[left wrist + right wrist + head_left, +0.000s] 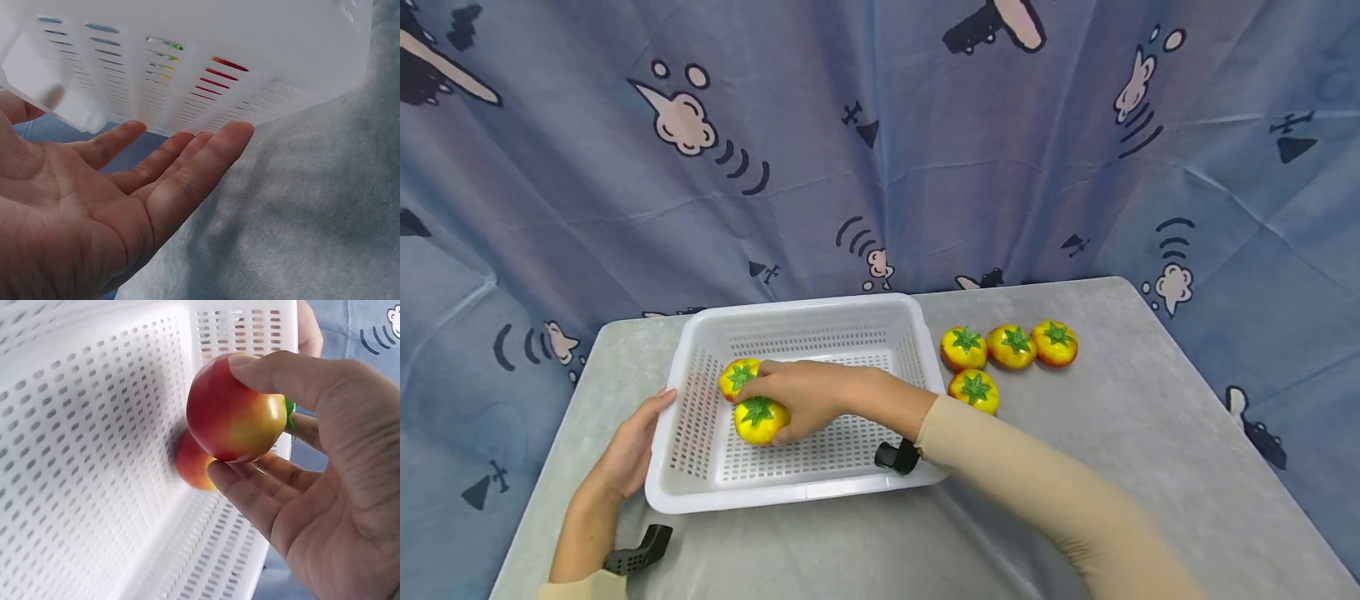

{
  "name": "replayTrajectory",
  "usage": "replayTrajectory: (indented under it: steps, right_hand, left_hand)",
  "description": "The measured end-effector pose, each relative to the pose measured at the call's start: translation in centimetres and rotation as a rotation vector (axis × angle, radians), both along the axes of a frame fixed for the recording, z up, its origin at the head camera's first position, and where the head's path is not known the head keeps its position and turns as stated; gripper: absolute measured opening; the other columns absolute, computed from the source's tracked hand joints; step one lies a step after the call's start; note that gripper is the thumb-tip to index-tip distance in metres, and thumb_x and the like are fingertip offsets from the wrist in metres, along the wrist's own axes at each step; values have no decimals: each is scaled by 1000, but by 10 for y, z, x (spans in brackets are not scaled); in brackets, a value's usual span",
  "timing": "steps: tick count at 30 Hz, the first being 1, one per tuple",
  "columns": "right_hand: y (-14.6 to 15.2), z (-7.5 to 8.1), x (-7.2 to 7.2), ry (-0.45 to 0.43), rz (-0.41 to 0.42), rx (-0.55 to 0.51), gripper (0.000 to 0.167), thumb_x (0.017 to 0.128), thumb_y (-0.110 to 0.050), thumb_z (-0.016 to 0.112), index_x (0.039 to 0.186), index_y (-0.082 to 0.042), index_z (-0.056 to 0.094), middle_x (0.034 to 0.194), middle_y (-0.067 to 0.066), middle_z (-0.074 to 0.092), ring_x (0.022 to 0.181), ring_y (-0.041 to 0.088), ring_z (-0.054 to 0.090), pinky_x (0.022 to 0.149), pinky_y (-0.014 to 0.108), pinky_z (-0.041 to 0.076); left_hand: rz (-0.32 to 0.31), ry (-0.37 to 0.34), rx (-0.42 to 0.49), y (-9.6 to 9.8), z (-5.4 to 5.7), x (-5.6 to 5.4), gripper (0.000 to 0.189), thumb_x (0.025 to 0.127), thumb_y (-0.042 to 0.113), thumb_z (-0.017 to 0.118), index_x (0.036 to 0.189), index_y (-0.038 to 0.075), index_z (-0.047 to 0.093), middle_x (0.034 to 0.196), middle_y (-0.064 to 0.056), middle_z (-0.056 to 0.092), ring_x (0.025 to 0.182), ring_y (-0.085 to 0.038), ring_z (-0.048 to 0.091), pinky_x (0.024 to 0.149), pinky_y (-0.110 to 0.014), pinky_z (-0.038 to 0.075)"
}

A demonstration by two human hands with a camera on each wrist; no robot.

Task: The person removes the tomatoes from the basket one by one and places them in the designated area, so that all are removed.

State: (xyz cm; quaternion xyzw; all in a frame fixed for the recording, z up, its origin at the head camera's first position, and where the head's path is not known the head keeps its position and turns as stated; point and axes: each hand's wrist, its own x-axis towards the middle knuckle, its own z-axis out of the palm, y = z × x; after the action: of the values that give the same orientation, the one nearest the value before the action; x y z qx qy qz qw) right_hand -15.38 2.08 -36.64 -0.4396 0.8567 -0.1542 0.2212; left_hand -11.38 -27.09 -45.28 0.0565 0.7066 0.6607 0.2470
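Note:
In the head view my right hand (808, 396) reaches into a white plastic basket (805, 492). Its thumb and fingers grip a red-and-yellow fruit (234, 415) with a green star-shaped top. Right behind it, a second fruit of that kind (737, 375) lies against the basket's wall, partly covered by the held one in the right wrist view. At the basket's left side, my left hand (636, 442) holds the rim, its thumb on the rim and its long fingers along the outer wall. Red and yellow show through the slots (219, 81) in the left wrist view.
Several more such fruits (1011, 346) stand on the grey table (1135, 417), just right of the basket. A blue patterned curtain (880, 150) hangs along the table's back edge. Black wrist mounts (640, 550) sit on both arms.

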Motion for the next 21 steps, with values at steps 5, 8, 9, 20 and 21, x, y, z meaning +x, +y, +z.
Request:
replayTrajectory:
  steps: [5,8,9,20,21]
  right_hand:
    - [20,8,7,13,-59,-23,68,92,-27,84,153,-23,55,147,6,55,119,13,59,103,23,52]
    - [30,11,10,17,-83,-51,69,92,-29,84,154,-21,55,148,5,55,122,14,59,107,25,51]
    - [33,12,11,17,-91,-60,69,92,-29,85,154,-21,55,147,5,56,122,14,59,107,26,51]
    - [71,21,23,12,-219,-156,72,93,-33,85,156,-24,52,148,3,56,125,15,60,109,33,52]
    - [74,22,25,17,-226,-164,72,93,-33,85,156,-24,52,148,3,56,125,15,60,109,33,52]
  left_hand:
    - [8,-6,-3,1,-2,1,73,114,52,16,170,15,-12,168,-32,14,121,0,57,96,-27,53]
    - [8,-4,-8,0,-2,2,72,114,52,15,170,15,-11,168,-32,14,121,0,57,96,-26,53]
    - [9,-6,-9,0,-2,2,72,114,52,15,170,15,-11,168,-32,14,121,1,57,96,-26,53]
    - [11,-23,9,1,-1,2,73,114,53,16,170,17,-14,171,-30,9,121,3,56,96,-26,52]
    - [9,-22,11,2,-1,1,73,114,53,16,170,17,-14,171,-30,9,121,3,56,97,-26,52]
